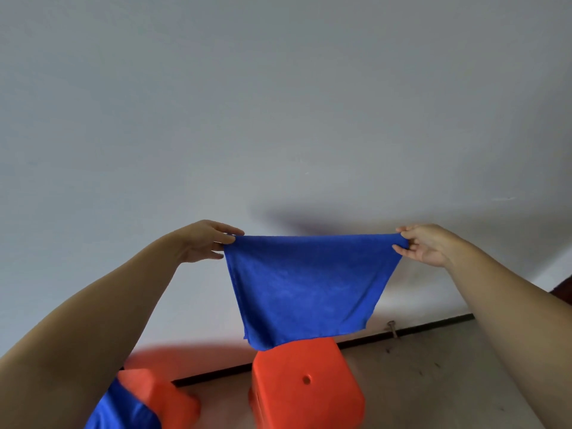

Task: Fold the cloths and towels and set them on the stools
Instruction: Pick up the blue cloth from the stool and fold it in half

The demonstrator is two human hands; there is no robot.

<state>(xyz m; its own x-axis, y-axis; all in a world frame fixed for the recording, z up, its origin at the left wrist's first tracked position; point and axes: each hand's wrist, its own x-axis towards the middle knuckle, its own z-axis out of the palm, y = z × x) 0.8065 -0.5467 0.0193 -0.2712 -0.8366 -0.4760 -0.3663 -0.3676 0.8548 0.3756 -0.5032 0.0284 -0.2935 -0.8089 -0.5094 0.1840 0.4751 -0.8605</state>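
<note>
A blue cloth hangs spread in front of the wall, above 2 orange stools; another blue cloth lies on the left one. The left hand and right hand each pinch a top corner, so folding looks about to start: next, bring the corners together evenly

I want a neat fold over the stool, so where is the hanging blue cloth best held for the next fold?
Probably keep each hand's grip on the top corners: left hand, right hand. The blue cloth hangs flat from a taut top edge above the orange stool, so bringing the corners together from the sides should halve it evenly.
</note>
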